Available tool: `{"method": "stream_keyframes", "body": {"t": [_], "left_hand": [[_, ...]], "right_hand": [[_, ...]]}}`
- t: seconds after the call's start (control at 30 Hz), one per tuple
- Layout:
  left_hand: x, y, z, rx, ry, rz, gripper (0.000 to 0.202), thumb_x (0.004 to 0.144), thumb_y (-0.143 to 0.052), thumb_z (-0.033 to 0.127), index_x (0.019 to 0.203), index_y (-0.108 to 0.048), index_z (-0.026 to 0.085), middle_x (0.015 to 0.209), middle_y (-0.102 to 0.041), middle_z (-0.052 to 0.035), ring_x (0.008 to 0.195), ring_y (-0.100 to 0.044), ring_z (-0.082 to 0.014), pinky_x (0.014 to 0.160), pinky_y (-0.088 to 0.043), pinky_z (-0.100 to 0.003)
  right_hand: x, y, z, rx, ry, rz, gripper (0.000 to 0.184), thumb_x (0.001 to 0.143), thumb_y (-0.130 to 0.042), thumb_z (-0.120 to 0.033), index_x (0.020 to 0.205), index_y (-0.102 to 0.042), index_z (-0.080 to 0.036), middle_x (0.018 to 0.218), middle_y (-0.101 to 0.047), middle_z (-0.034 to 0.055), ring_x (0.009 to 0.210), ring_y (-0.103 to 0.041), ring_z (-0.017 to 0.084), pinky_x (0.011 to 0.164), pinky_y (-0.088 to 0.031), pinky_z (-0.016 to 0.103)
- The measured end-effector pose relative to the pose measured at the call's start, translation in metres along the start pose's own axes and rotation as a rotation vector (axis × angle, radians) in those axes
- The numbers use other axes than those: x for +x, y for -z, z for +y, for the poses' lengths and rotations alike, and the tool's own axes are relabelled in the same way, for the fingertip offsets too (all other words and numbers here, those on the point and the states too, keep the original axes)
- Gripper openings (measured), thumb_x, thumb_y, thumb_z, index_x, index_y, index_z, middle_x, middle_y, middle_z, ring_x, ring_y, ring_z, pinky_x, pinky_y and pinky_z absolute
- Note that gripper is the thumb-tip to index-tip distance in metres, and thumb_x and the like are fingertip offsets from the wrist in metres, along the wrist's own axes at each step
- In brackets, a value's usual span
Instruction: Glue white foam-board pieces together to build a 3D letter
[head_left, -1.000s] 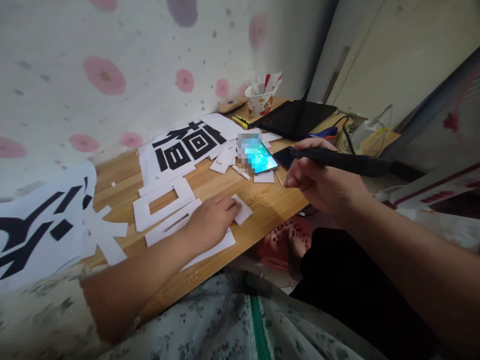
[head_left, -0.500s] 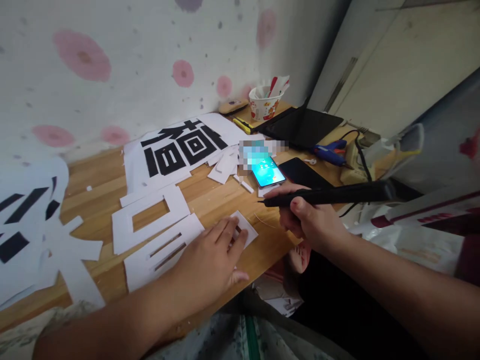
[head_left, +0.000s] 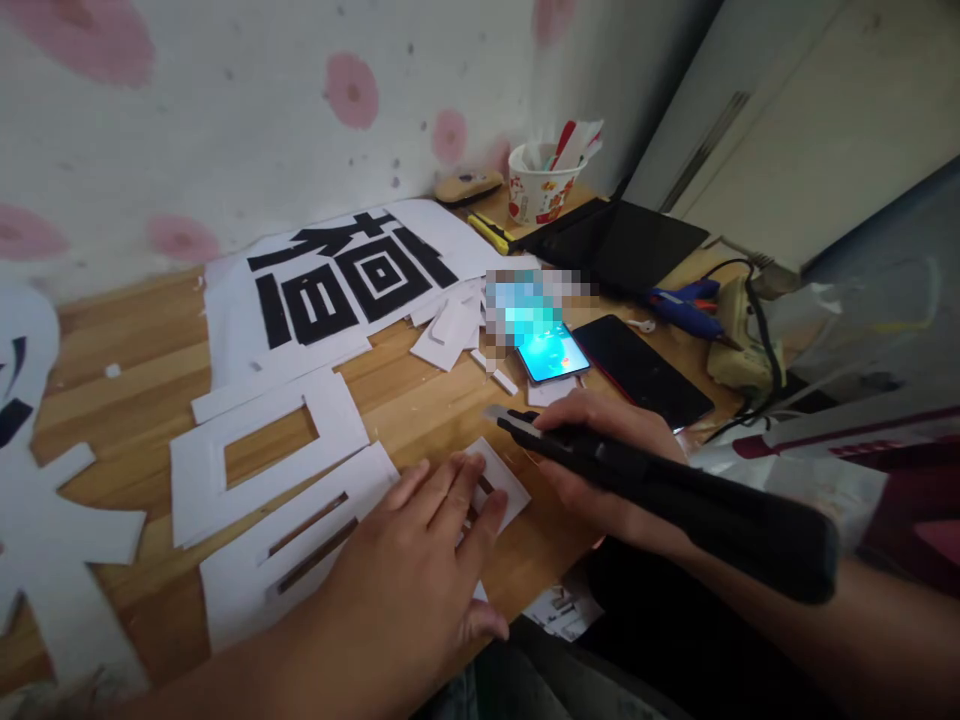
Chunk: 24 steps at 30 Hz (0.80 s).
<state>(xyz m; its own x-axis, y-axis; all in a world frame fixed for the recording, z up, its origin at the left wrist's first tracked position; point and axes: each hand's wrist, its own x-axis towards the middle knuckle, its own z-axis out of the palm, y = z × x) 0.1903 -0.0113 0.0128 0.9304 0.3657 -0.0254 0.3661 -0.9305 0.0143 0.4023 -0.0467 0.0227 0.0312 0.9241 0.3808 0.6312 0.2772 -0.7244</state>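
My left hand (head_left: pixel 435 540) lies palm down with fingers stretched out. It presses on a small white board piece (head_left: pixel 514 492) with a cutout, near the table's front edge. Beside it, partly under my wrist, is a white board with two long slots (head_left: pixel 236 570). My right hand (head_left: pixel 600 500) is wrapped round a black utility knife (head_left: pixel 675 495). The knife's pale blade tip points left, above the small piece and apart from it. Farther back lies a white board with a rectangular opening (head_left: pixel 199 500).
A paper printed with a large black character (head_left: pixel 480 240) lies behind. A lit phone (head_left: pixel 555 352), a dark phone (head_left: pixel 645 370), a blue glue gun (head_left: pixel 686 308), a yellow cutter (head_left: pixel 491 232) and a paper tub (head_left: pixel 536 198) stand right of it. A white cutout (head_left: pixel 75 590) lies left.
The knife has swung so its rear end is lower and nearer, its blade side showing. My left hand still rests on the small piece. The view has shifted somewhat.
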Motion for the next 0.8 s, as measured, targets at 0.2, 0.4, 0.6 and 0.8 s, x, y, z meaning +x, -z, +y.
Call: {"method": "stream_keyframes", "body": {"t": [0.2, 0.4, 0.6, 0.8], "left_hand": [[-0.0015, -0.0064, -0.0017, 0.027, -0.021, 0.04, 0.081, 0.075, -0.04, 0.072, 0.132, -0.045, 0.015, 0.138, -0.046, -0.0209, 0.127, -0.043, -0.0331, 0.102, -0.033, -0.048], [-0.0021, -0.0047, -0.0008, 0.044, -0.023, 0.051, 0.081, 0.075, -0.043, 0.07, 0.132, -0.044, 0.013, 0.138, -0.044, -0.0224, 0.128, -0.041, -0.0337, 0.101, -0.034, -0.048], [-0.0008, -0.0024, 0.0001, 0.036, -0.021, 0.043, 0.081, 0.074, -0.047, 0.069, 0.131, -0.046, 0.011, 0.138, -0.044, -0.0226, 0.129, -0.04, -0.0336, 0.103, -0.034, -0.048], [-0.0001, 0.0011, 0.0011, 0.0, -0.001, 0.018, 0.08, 0.074, -0.047, 0.07, 0.13, -0.048, 0.012, 0.136, -0.046, -0.0222, 0.129, -0.041, -0.0335, 0.102, -0.035, -0.048]], "right_hand": [[-0.0009, 0.0022, 0.0072, -0.015, 0.107, -0.082, 0.031, 0.069, -0.058, -0.011, 0.098, -0.056, -0.023, 0.083, -0.062, 0.0006, 0.071, -0.06, 0.014, 0.063, -0.049, 0.025], [-0.0002, 0.0069, 0.0043, 0.02, 0.263, -0.196, 0.035, 0.071, -0.056, -0.008, 0.105, -0.057, -0.02, 0.089, -0.06, 0.0045, 0.075, -0.061, 0.013, 0.064, -0.05, 0.023], [-0.0036, 0.005, 0.0098, 0.007, 0.284, -0.255, 0.033, 0.075, -0.058, -0.01, 0.107, -0.058, -0.019, 0.093, -0.059, 0.0071, 0.079, -0.061, 0.014, 0.066, -0.051, 0.024], [-0.0059, 0.0035, 0.0105, -0.042, 0.298, -0.188, 0.031, 0.076, -0.062, -0.013, 0.106, -0.06, -0.018, 0.097, -0.058, 0.0085, 0.083, -0.062, 0.015, 0.07, -0.052, 0.026]]}}
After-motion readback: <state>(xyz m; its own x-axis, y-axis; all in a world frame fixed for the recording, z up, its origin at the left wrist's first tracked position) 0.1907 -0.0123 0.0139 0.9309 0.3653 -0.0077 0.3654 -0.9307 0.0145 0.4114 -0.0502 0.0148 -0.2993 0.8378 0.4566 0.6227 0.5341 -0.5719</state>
